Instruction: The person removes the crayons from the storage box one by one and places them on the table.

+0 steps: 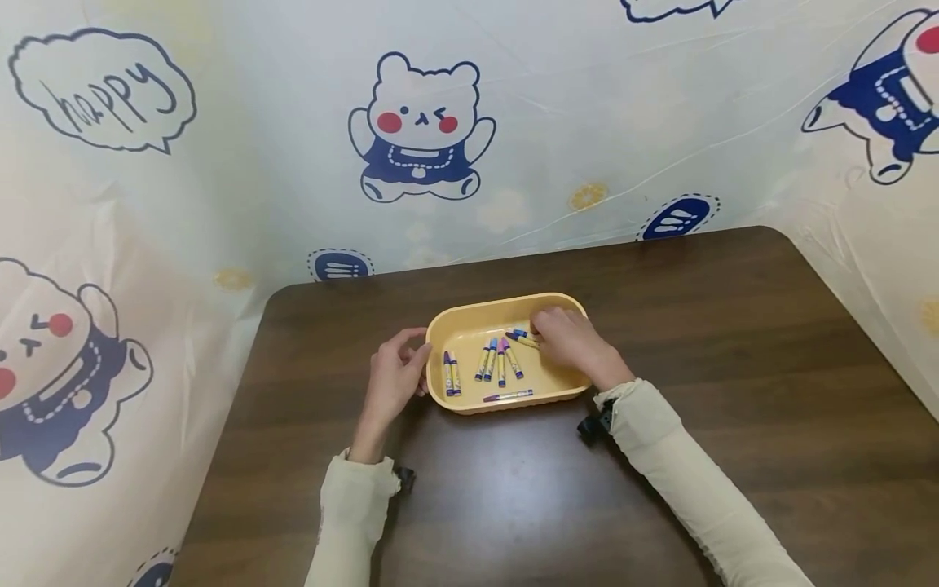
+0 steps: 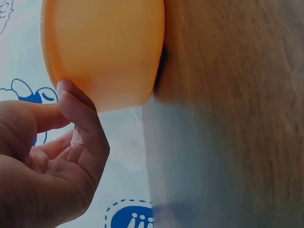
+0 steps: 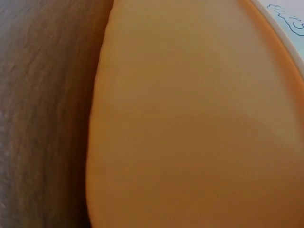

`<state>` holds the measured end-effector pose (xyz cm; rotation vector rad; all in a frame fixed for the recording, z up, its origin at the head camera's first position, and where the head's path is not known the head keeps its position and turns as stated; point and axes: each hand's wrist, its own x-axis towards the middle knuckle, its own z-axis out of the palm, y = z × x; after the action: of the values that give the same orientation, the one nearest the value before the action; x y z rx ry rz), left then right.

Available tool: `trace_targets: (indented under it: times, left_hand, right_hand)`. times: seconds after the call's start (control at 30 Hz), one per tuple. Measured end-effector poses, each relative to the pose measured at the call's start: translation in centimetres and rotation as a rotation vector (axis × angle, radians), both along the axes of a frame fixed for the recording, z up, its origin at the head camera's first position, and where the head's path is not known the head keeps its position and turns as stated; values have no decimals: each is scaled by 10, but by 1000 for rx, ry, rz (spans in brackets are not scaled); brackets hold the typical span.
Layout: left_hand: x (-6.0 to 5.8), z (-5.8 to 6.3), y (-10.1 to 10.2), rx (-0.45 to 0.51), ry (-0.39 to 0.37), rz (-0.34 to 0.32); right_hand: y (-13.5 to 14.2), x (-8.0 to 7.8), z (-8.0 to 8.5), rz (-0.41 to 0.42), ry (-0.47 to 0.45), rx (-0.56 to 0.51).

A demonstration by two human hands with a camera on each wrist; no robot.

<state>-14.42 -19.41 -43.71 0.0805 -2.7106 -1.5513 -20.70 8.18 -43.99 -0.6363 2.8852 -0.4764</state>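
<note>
A yellow plastic tray (image 1: 469,313) with rounded corners stands on the table. My left hand (image 1: 393,377) pinches its left rim; in the left wrist view the fingertips (image 2: 70,95) lie right at the rim. Over the tray's right side, my right hand (image 1: 575,341) reaches down inside, its fingertips hidden beneath it. Two blue-tipped crayons (image 1: 524,339) poke out from under that hand; I cannot tell whether it holds one. Another pair of crayons (image 1: 451,375) lies at the tray's left end, several more crayons (image 1: 502,359) in the middle, and a single crayon (image 1: 508,396) along the front.
The dark wooden table (image 1: 513,497) extends around the tray on all sides. Behind it and to the left hangs a pale sheet (image 1: 279,163) printed with cartoon bears. The right wrist view is filled mostly by the tray's outer wall (image 3: 190,118).
</note>
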Motion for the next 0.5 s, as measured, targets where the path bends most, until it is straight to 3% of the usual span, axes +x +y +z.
trace_targets:
  times: [0.23, 0.5]
  left_hand:
    - [1, 0, -1, -26, 5, 14]
    - [1, 0, 1, -23, 1, 23]
  right_hand:
    - [-4, 3, 1, -18, -3, 2]
    - [-1, 1, 4, -50, -47, -66]
